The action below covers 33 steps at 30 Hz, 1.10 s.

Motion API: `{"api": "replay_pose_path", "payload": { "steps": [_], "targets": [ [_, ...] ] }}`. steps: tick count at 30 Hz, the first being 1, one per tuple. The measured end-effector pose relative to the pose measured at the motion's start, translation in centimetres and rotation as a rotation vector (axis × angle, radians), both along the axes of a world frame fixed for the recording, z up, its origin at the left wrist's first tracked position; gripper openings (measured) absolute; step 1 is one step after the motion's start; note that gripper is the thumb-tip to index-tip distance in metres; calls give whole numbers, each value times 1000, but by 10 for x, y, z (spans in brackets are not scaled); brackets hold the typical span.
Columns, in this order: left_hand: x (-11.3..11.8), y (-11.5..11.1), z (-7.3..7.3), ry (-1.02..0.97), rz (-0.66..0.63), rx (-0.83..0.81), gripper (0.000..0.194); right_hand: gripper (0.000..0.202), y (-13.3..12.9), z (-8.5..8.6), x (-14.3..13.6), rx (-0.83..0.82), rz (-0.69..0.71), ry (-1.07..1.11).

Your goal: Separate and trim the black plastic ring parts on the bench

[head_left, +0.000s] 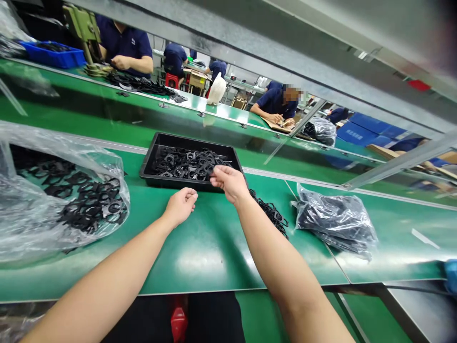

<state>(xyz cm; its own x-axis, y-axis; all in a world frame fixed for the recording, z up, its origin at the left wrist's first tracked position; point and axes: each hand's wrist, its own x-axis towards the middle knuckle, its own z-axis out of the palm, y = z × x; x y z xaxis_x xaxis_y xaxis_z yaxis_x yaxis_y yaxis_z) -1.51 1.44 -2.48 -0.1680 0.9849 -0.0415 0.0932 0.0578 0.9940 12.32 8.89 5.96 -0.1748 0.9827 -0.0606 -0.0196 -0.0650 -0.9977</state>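
Note:
A black tray [193,183] holds a heap of small black plastic parts [185,163] with ring-shaped openings. My right hand [230,183] is at the tray's near right edge, its fingers pinched on what looks like one black plastic part against the heap. In front of the tray, my left hand [180,206] hovers low over the green table, fingertips pressed together; whatever they hold, if anything, is hidden. Beyond my right forearm lies a loose pile of similar black parts [272,213], partly covered by the arm.
At left, a large clear plastic bag [32,224] lies open with many black parts inside. A filled, clear bag [335,221] rests at right on the green table [200,257]. A low transparent divider runs behind the tray; co-workers [134,50] sit beyond it. A metal beam [250,52] crosses overhead.

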Motion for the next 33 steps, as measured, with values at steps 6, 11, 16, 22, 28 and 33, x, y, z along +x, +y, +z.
{"api": "replay_pose_path", "payload": {
  "steps": [6, 11, 16, 22, 28, 33],
  "targets": [
    [-1, -1, -5, 123, -59, 77, 28, 15, -5, -10, 3, 320, -148, -694],
    [-3, -2, -8, 245, -80, 109, 28, 21, -36, -37, 61, 549, -171, -1366],
    [-4, -2, -10, 270, -64, 157, 27, 26, -44, -64, 90, 534, -143, -1627],
    [-2, -9, -8, 382, 28, 169, 27, 29, -39, -87, 94, 657, -203, -1515],
    [-39, -46, 14, 628, 74, 167, 24, 30, -36, -93, 100, 842, -248, -1226],
    [-118, -77, 46, 1080, 158, 109, 27, 26, -37, -89, 101, 1003, -291, -863]
  ]
}}
